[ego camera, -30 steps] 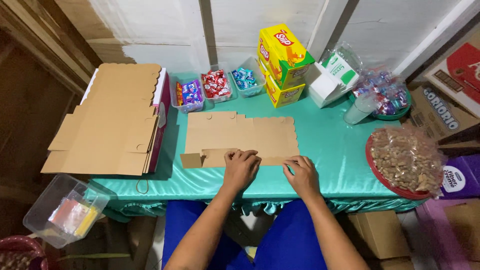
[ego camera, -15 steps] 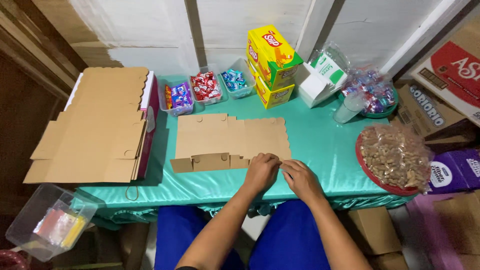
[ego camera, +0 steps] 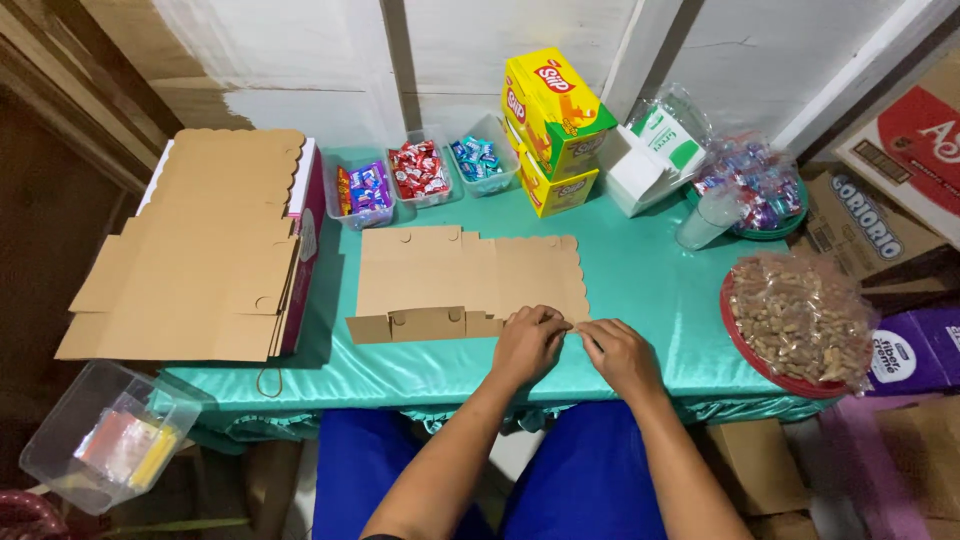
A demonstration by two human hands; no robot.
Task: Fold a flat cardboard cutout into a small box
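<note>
Both hands (ego camera: 575, 345) pinch flat cardboard box (ego camera: 465, 280) near edge.

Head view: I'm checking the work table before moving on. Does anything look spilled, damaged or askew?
Nothing looks spilled or damaged. The stack of flat cardboard blanks overhangs the table's left edge. Both hands, left hand and right hand, rest at the near edge of the flat cardboard box blank; the candy tubs stand upright.

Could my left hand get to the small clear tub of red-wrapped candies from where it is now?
Probably yes: the left hand rests on the flat brown cardboard sheet, and only that low sheet lies between it and the clear tub of red-wrapped candies.
</note>
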